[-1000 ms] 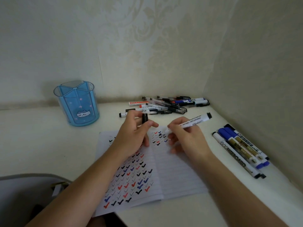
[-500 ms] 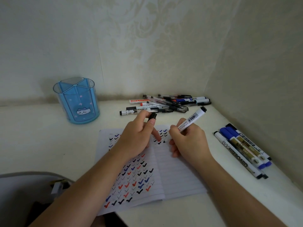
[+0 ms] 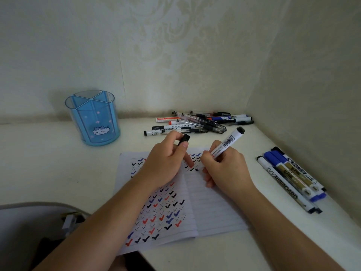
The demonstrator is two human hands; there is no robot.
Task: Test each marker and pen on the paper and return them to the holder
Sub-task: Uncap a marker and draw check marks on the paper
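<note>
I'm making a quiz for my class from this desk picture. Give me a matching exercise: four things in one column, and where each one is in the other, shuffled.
1. cap
2. white marker
3. holder
4. notebook

A. lying open in the middle
B. gripped in the right hand
C. standing upright, far left
D. pinched in the left hand

Pairs: 1-D, 2-B, 3-C, 4-A

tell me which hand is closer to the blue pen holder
Left. The left hand, pinching a black cap, is right of the blue holder and nearer the person. The right hand, gripping the marker, is farther right, beyond the left.
</note>
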